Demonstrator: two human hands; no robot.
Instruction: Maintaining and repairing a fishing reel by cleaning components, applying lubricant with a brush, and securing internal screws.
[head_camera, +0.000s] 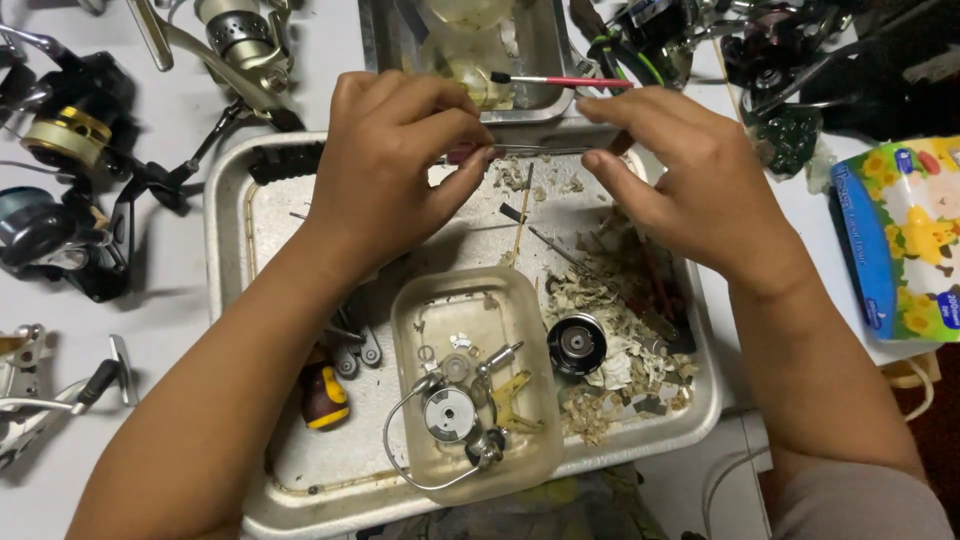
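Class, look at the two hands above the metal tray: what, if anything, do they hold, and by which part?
Both hands share one thin metal rod: the left hand pinches its left end, the right hand its right end, above the tray.

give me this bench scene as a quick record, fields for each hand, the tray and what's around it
left hand: left hand pinches one end of a thin metal rod
right hand: right hand pinches the rod's other end
tray: metal tray under both hands, littered with pale scraps
in tray: clear plastic tub of small reel parts, black spool, yellow-handled tool
around: fishing reels at the left, red-handled brush in a second tray behind
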